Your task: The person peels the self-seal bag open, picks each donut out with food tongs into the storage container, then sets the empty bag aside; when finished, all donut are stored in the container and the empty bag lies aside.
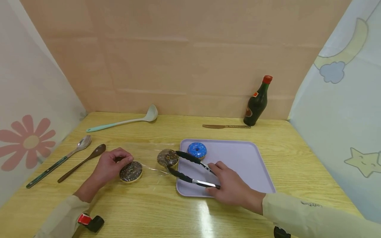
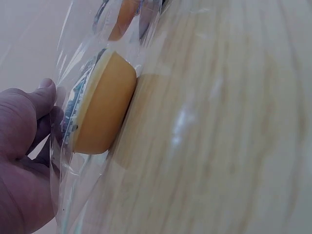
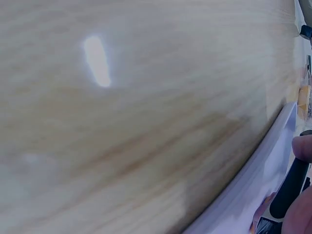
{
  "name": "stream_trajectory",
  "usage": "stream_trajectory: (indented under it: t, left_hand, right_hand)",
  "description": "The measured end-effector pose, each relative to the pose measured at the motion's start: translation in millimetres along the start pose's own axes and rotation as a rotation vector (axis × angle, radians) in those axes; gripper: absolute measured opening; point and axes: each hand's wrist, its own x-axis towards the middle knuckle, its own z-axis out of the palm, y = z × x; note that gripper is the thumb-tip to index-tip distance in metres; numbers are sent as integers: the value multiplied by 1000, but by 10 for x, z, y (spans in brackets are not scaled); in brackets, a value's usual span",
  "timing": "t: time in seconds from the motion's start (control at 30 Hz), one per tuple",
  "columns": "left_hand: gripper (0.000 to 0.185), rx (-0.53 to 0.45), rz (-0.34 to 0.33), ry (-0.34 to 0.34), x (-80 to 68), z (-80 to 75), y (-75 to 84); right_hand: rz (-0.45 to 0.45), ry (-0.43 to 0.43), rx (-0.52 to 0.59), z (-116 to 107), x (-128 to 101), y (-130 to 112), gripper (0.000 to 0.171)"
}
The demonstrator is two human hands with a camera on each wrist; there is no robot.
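My left hand [image 1: 111,167] pinches a clear plastic bag [image 1: 150,152] by its left part, beside a chocolate donut [image 1: 131,172] with sprinkles. In the left wrist view that donut [image 2: 107,105] lies inside the bag, its tan side towards the camera. My right hand [image 1: 230,185] grips black-tipped metal tongs [image 1: 181,176], their tips on either side of a second chocolate donut [image 1: 167,157] near the bag's right end. Whether the tips press on it, I cannot tell. A blue donut [image 1: 197,149] sits on the lilac tray [image 1: 241,162], under and beyond the tongs.
A wooden spoon [image 1: 86,162] and a green-handled metal spoon [image 1: 63,158] lie on the left. Farther back are a ladle [image 1: 131,120], a brown knife [image 1: 223,126] and a leaning green bottle [image 1: 257,104] with a red cap. Fabric walls surround the wooden table [image 1: 143,211].
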Motion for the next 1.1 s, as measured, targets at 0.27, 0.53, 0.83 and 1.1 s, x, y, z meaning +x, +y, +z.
stream_trajectory:
  t: [0.27,0.53,0.83,1.1]
  left_hand:
    - [6,13,-4,4,-6,7,-8]
    - [6,7,7,6,-19,1,8]
    - [8,32,8,4,-29,-2,0]
    - [7,39,6,12,-25,0,40]
  right_hand:
    - [-21,62,3,-114,-298,73,61]
    - [-38,124,-1,-191,-662,174,64]
    - [-4,230,-64,-228,-936,372,65]
    - [56,259,-136,-352,-1026,554,66]
